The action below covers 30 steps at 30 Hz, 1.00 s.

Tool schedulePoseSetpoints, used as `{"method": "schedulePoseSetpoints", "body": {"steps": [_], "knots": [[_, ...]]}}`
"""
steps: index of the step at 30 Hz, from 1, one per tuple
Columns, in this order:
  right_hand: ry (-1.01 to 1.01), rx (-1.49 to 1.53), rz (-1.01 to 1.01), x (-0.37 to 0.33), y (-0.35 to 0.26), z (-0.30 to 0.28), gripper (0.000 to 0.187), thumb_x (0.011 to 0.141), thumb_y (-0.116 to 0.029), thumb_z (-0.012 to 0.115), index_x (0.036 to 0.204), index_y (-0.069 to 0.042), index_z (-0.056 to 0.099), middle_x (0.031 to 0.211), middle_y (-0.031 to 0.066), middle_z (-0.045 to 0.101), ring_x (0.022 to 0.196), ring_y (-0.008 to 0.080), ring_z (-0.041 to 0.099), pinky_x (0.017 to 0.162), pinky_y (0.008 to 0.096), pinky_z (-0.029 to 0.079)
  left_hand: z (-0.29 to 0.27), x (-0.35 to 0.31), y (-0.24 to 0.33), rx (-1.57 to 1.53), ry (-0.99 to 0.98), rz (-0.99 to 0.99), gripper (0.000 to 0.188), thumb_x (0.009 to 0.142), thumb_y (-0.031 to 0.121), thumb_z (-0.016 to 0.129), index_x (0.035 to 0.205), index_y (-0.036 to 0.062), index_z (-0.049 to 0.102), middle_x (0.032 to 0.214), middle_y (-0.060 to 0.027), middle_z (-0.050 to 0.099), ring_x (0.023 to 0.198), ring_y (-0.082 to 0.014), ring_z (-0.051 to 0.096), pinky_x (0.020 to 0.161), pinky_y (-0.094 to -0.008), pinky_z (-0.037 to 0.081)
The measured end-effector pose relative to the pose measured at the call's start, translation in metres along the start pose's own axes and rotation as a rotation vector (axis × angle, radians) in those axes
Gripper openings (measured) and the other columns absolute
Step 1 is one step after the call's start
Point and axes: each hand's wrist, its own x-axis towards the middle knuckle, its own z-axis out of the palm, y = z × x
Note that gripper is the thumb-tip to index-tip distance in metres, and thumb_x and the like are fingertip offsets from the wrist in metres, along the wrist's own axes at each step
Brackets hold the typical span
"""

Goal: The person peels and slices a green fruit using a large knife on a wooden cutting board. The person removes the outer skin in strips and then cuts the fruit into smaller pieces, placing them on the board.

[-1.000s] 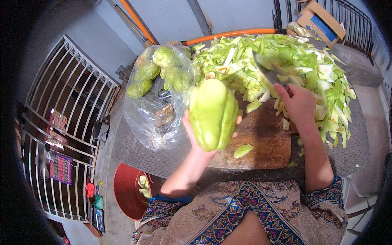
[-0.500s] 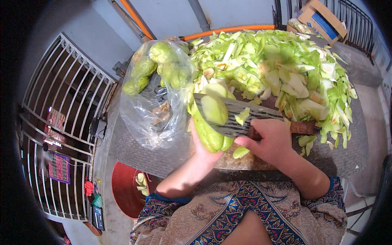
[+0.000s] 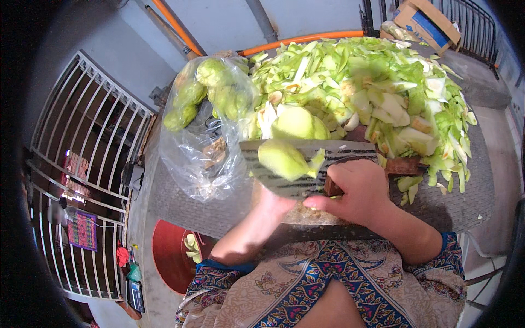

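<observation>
My right hand (image 3: 358, 188) grips the wooden handle of a wide cleaver (image 3: 339, 158), its blade reaching left across my left hand. A pale green chayote slice (image 3: 281, 159) and a small strip of peel lie on the wet, streaked blade. Below the blade shows my left hand (image 3: 270, 203), thumb pointing right; its fingers and most of what it holds, a chayote, are behind the steel. Just above the blade's upper edge appears a pale, rounded chayote (image 3: 298, 124); whether this is the held one is unclear.
A large heap of chayote peelings (image 3: 350, 76) covers the back and right of the table (image 3: 180, 202). Whole chayotes (image 3: 188, 95) fill a clear plastic bag (image 3: 210, 164) at left. A red bucket (image 3: 167, 254) with pale pieces stands on the floor. A cardboard box (image 3: 426, 24) sits far right.
The cleaver has swung flatter and moved left and slightly down, covering the green chayote in my left hand. The slice on the blade has shifted down with it.
</observation>
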Motion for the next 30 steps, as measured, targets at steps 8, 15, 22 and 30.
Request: {"method": "schedulePoseSetpoints", "body": {"steps": [8,15,22,30], "knots": [[-0.007,-0.035,-0.132,-0.002,-0.005,-0.001,0.051,0.067,-0.055,0.076,0.055,-0.015,0.047,0.052,0.0003,0.050,0.049,0.0227,0.055,0.049,0.0361,0.042,0.014,0.004,0.011,0.030,-0.050,0.136,0.067,0.089,0.054,0.046,0.137,0.0073,0.042,0.133,-0.0143,0.051,0.119,-0.0319,0.052,0.101,-0.0484,0.043],[0.026,-0.280,0.282,0.017,0.041,-0.005,0.066,0.077,-0.069,0.057,0.056,-0.007,0.057,0.054,0.0135,0.055,0.055,0.0328,0.059,0.055,0.0448,0.047,0.025,-0.012,0.024,-0.017,0.002,0.262,0.077,0.082,0.058,0.052,0.139,0.0079,0.039,0.134,-0.0152,0.049,0.121,-0.0329,0.050,0.101,-0.0489,0.043],[0.216,-0.185,0.497,0.025,0.060,-0.039,0.061,0.080,-0.060,0.063,0.061,-0.003,0.056,0.055,0.0138,0.054,0.053,0.0328,0.058,0.052,0.0438,0.044,0.026,-0.011,0.032,-0.066,-0.067,0.223,0.078,0.080,0.068,0.050,0.136,0.0137,0.046,0.133,-0.0107,0.053,0.118,-0.0359,0.052,0.089,-0.0527,0.049],[0.054,-0.066,-0.144,0.000,-0.002,-0.002,0.058,0.068,-0.065,0.069,0.054,-0.011,0.051,0.054,0.0060,0.054,0.053,0.0265,0.059,0.050,0.0387,0.044,0.007,-0.005,0.028,-0.114,-0.151,0.149,0.062,0.091,0.059,0.045,0.133,0.0145,0.051,0.132,-0.0114,0.055,0.116,-0.0309,0.055,0.102,-0.0467,0.042]]}}
